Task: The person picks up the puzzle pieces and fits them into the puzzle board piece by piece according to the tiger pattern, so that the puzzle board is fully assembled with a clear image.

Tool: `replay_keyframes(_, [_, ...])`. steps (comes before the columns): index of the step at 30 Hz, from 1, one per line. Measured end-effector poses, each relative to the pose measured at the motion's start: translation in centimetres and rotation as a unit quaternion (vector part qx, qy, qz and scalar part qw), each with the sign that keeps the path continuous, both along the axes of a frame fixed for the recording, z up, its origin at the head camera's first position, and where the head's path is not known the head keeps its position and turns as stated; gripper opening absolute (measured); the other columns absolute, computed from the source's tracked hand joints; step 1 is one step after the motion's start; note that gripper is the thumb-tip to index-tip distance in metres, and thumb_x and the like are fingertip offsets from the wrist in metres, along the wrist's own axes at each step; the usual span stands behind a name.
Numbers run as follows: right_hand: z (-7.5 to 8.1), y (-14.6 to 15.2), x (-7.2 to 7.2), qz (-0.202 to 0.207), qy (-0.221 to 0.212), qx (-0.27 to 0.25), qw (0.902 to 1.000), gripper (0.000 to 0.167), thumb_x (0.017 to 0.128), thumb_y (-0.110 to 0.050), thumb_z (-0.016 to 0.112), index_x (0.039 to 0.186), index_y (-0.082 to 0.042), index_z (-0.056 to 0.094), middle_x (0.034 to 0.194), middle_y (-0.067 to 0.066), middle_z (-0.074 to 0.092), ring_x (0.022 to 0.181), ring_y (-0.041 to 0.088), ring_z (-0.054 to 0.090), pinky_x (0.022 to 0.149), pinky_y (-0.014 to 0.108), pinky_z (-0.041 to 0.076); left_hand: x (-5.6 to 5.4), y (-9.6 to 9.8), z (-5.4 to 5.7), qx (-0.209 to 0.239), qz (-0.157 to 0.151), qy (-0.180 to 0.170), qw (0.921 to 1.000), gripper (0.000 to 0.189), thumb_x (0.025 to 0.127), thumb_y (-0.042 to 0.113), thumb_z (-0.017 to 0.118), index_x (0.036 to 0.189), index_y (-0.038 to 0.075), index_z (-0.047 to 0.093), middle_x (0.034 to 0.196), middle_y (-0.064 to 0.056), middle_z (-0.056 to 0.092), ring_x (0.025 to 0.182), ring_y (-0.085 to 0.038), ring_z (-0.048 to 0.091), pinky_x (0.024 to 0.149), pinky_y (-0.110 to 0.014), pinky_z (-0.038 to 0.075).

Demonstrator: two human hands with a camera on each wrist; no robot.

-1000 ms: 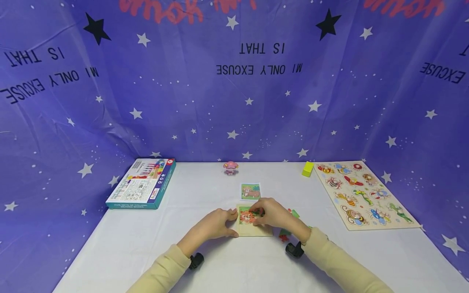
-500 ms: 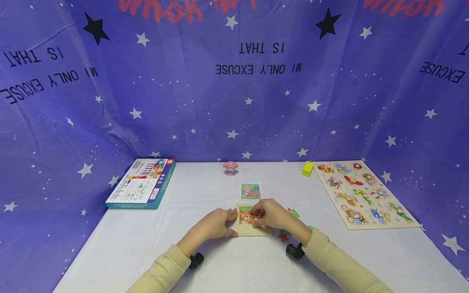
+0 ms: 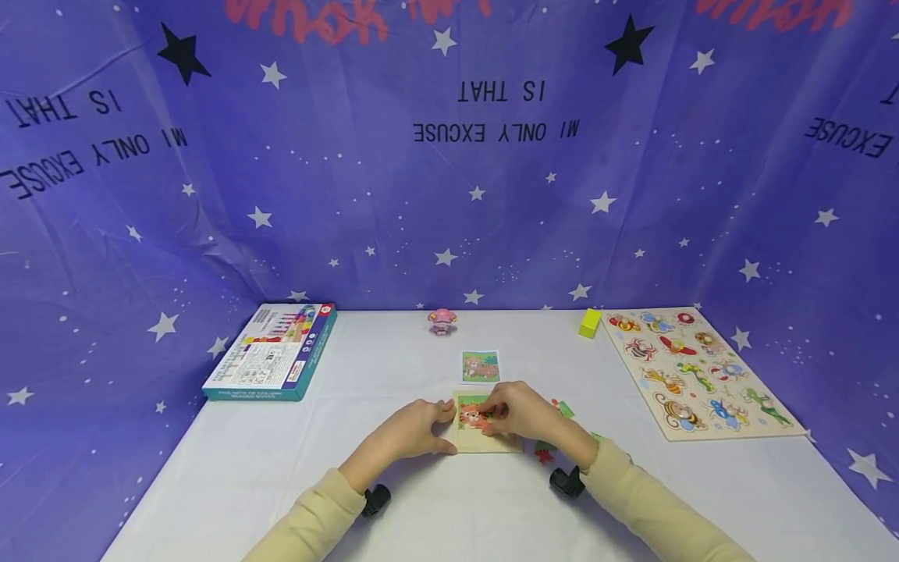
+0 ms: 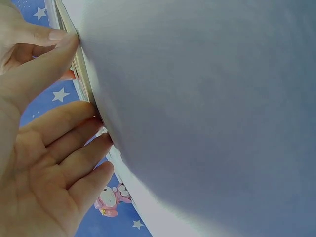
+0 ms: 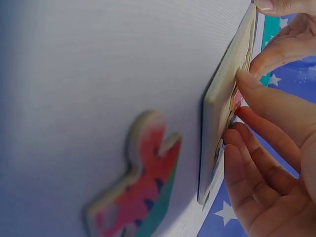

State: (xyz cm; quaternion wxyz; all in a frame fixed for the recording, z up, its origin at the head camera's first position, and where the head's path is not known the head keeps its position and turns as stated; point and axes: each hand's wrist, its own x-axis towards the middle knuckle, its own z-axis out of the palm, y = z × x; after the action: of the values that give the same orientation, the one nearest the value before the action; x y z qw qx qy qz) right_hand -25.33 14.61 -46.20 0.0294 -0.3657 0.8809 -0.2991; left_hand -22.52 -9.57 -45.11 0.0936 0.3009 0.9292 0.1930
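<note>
A small wooden puzzle board (image 3: 488, 445) lies on the white table, with an orange tiger face (image 3: 472, 416) showing in its recess. My left hand (image 3: 420, 429) holds the board's left side, thumb at the near corner and index finger farther up. Over the board's right half, my right hand (image 3: 518, 410) pinches a reddish puzzle piece (image 5: 237, 98) between thumb and index finger, low at the recess. Fingers hide most of that piece. A loose red-and-green striped piece (image 5: 148, 182) lies right of the board, partly under the right forearm in the head view.
Behind the board lies a picture card (image 3: 481, 367). Farther back stand a pink figurine (image 3: 442, 321) and a yellow block (image 3: 590, 323). A boxed toy (image 3: 270, 351) is at left, a large insect puzzle (image 3: 695, 375) at right. Another loose piece (image 3: 565, 408) lies beside the right wrist.
The right fingers have turned and lowered slightly over the board; the dark part of the piece seen earlier between them is now mostly hidden. The left hand has stayed in place.
</note>
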Motion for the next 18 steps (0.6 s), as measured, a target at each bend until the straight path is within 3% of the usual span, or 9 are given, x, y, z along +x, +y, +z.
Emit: replay_keyframes(18, [-0.16, -0.08, -0.40, -0.001, 0.009, 0.012, 0.9999, 0.029, 0.074, -0.020, 0.085, 0.099, -0.007, 0.077, 0.085, -0.002, 0.066, 0.071, 0.011, 0.057, 0.060, 0.021, 0.047, -0.07, -0.05, -0.11, 0.001, -0.006, 0.004, 1.0000, 0.066, 0.077, 0.036, 0.080, 0.129, 0.002, 0.059, 0.137, -0.014, 0.052, 0.126, -0.034, 0.049, 0.104, -0.043, 0.041])
